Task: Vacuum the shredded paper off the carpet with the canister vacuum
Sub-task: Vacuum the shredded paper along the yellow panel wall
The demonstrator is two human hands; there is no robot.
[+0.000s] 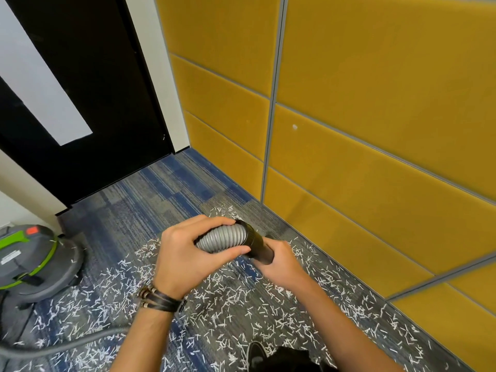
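Canister vacuum: a grey drum-shaped canister vacuum with lime-green trim (29,261) sits on the floor at the far left edge. It has a red patch on top.
Writing: a white label is on the vacuum's side, but its print is too small to read.
Hose on floor: a smooth grey hose run (67,342) curves across the floor in front of the vacuum and passes under the left forearm.
Door: a black door with a pale panel (107,103) stands behind the vacuum, to its right.
Carpet: blue and grey striped carpet (150,194) spreads rightward from the vacuum.
Shredded paper: short white paper strips (228,304) lie thickly over the carpet from beside the vacuum across to the wall. They lie on the carpet below both hands, and neither hand touches them.
Left hand: the left hand (185,256), with dark leather wristbands (161,299), is right of the vacuum. Its fingers (212,221) curl over the ribbed grey hose end (222,237), and the thumb lies along the hose's near side.
Cuff: a black plastic tube cuff (255,241) joins the ribbed hose, further right of the vacuum.
Right hand: the right hand (281,267) is wrapped tightly round the black tube and hides its lower end.
Shoe: a black shoe toe (256,355) shows at the bottom edge.
Wall: mustard-yellow padded wall panels with grey seams (375,130) are farthest right of the vacuum.
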